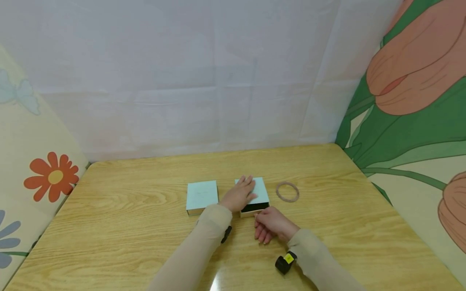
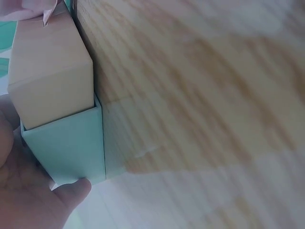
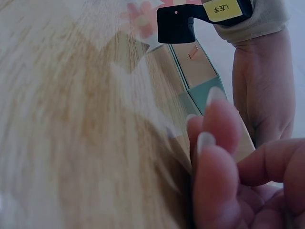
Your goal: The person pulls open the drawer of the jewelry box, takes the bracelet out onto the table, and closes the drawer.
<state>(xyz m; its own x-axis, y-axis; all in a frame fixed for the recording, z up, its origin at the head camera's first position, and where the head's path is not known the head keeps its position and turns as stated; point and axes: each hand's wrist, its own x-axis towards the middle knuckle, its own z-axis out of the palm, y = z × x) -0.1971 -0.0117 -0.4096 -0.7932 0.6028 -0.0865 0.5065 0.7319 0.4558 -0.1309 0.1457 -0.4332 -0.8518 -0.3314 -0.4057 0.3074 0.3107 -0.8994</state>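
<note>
A light blue drawer box (image 1: 260,190) lies in front of me, its beige inner drawer (image 2: 52,67) partly pulled out of the teal sleeve (image 2: 66,148). My left hand (image 1: 238,195) holds the sleeve, fingers spread over the top and thumb against its side. At the drawer's front edge, my right hand (image 1: 274,223) pinches with thumb and index finger; the tab there is mostly hidden by the fingers. A dark gap shows between lid and drawer front. Right of the box lies a brownish-pink bangle (image 1: 288,200).
A second light blue box (image 1: 202,196) sits closed left of my left hand; its beige front with a small pink ribbon tab shows in the right wrist view. Wood-grain table (image 1: 138,226) lies beneath everything. A white cloth (image 1: 182,81) hangs behind, with painted panels at both sides.
</note>
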